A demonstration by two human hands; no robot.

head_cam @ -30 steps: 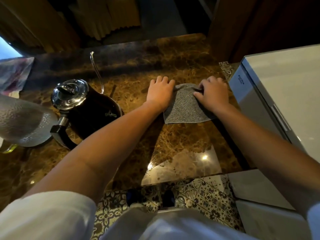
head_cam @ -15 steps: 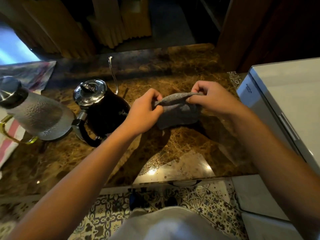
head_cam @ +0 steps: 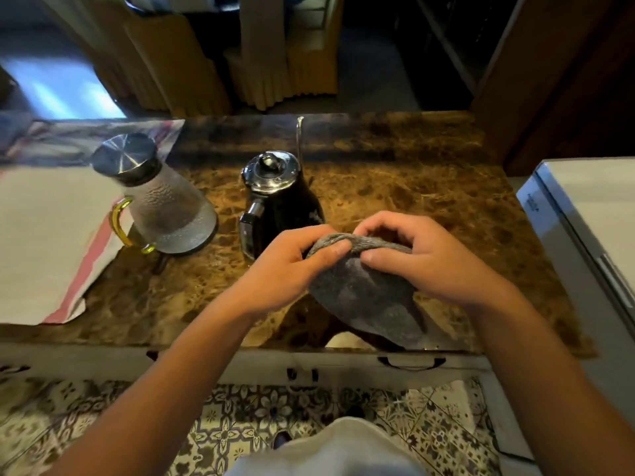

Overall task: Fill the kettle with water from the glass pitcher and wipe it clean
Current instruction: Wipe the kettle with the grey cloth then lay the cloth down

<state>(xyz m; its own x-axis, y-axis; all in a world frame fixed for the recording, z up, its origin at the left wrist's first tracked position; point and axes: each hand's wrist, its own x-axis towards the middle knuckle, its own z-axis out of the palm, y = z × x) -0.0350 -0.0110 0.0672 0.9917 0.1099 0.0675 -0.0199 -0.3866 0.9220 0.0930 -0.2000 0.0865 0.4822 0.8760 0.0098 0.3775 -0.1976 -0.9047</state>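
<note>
Both hands are pinched on the top edge of a grey cloth [head_cam: 364, 297]; the left hand [head_cam: 292, 266] grips it between thumb and fingers, the right hand [head_cam: 415, 259] bunches the same edge just beside it, and the rest hangs loose above the marble counter [head_cam: 429, 201]. To my eye the wiping step is being readied; it would go best with the cloth gathered into a firm pad in one hand, the other free to steady the kettle [head_cam: 278, 197] by its handle. The kettle stands just behind the left hand, lid on, its thin spout pointing away; that spout could snag the cloth. Left of the kettle stands the glass pitcher [head_cam: 161, 204], capped, near enough to be knocked; left again lies a striped towel [head_cam: 44, 242].
</note>
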